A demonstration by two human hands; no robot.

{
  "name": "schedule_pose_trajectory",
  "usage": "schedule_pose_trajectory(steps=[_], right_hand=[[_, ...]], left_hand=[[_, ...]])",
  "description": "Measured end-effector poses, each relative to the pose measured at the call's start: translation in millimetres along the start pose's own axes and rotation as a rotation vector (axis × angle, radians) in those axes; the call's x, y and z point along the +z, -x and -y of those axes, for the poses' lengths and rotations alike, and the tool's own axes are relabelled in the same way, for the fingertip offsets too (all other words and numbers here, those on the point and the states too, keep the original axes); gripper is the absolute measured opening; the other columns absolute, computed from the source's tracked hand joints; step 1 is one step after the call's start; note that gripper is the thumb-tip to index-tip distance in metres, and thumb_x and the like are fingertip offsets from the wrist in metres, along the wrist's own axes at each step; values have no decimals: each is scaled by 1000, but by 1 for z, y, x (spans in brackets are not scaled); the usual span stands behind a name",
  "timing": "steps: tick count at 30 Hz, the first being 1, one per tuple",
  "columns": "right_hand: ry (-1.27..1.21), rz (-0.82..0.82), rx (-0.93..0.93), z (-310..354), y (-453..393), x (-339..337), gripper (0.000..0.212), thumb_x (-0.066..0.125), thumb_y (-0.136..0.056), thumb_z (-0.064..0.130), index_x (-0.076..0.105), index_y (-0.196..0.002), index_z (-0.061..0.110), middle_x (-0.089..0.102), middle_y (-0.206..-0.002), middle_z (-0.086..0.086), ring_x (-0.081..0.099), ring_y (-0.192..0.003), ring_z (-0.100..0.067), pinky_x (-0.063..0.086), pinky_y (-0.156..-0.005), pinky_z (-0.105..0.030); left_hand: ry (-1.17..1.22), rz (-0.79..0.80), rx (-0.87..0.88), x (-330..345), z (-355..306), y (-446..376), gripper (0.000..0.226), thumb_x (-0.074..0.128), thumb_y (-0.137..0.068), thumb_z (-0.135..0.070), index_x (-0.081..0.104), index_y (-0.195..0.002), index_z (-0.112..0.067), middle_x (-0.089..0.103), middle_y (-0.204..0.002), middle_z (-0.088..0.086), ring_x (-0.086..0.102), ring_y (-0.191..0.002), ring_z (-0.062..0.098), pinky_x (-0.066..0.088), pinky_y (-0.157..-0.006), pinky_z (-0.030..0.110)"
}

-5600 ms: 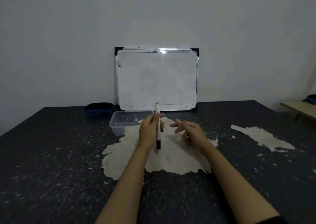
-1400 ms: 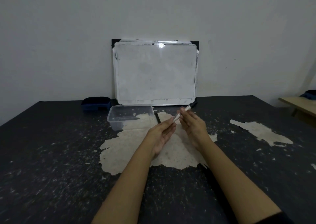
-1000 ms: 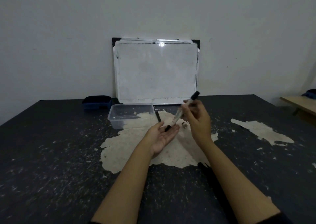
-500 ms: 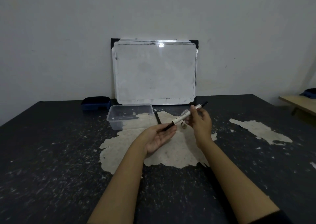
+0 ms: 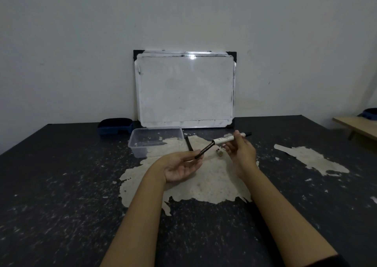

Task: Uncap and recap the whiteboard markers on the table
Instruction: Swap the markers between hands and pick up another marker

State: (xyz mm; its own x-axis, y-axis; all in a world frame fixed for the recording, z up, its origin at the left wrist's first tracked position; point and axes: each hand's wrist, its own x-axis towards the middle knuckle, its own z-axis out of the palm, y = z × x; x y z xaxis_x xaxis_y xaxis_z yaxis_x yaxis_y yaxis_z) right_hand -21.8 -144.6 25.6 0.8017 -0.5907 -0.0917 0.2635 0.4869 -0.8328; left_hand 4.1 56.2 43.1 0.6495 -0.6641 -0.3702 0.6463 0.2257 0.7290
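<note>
A whiteboard marker [image 5: 224, 139] with a white barrel and a long black cap lies slanted in the air above the table. My right hand [image 5: 239, 150] grips its white barrel near the far end. The black cap end points down-left and rests on the fingertips of my left hand [image 5: 179, 165], which lies palm up with fingers apart. A second, black marker [image 5: 189, 143] lies on the table beyond my left hand. Beside my right hand, a small pale object [image 5: 219, 152] sits on the table.
A clear plastic container [image 5: 140, 144] stands left of the markers. Behind it are a dark blue eraser [image 5: 115, 124] and a whiteboard [image 5: 185, 89] leaning on the wall. The black table [image 5: 61, 185] has worn pale patches. A wooden bench edge [image 5: 355, 126] shows at far right.
My right hand picked the marker up from the table, tilted it, then lowered it nearly level. Its black end now touches my left fingertips. My left hand stayed palm up.
</note>
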Motion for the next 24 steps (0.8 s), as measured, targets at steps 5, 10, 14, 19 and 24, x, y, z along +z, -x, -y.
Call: schedule_pose_trajectory(steps=[5,10,14,19,24], right_hand=[[-245,57,191,6,11,4,18,60,-98,22,63,-94,5,63,-91,-9,63,-81,-17,61,-72,-28],[-465,140,340,10,16,6,17,64,-95,17,64,-95,1,64,-96,-13,67,-88,-21,64,-62,-28],[-432,200,381,11,21,9,12,70,-90,14,71,-93,3,70,-89,-9,69,-82,-15,60,-64,-23],[-334,294,394,6,23,11,18,73,-85,10,73,-101,1,73,-92,-7,66,-77,-10,54,-59,-19],[-212,368,420,1,27,17,17,77,-77,12,80,-89,1,69,-92,-7,63,-80,-10,54,-74,-23]], left_hand=[[66,40,1,-2,-3,3,31,69,-78,-3,67,-106,9,69,-93,11,68,-74,16,60,-73,27],[207,80,120,0,-7,4,38,65,-80,-3,64,-117,8,67,-97,11,62,-84,14,60,-79,28],[284,91,199,1,-11,5,31,64,-83,-5,67,-113,5,66,-97,10,67,-80,15,61,-77,29],[92,-156,382,0,-16,7,12,65,-89,-15,71,-95,-6,71,-85,5,65,-78,15,60,-68,26],[-332,-537,633,-7,-29,16,12,63,-92,-22,66,-103,-19,70,-100,-2,63,-85,14,45,-66,25]])
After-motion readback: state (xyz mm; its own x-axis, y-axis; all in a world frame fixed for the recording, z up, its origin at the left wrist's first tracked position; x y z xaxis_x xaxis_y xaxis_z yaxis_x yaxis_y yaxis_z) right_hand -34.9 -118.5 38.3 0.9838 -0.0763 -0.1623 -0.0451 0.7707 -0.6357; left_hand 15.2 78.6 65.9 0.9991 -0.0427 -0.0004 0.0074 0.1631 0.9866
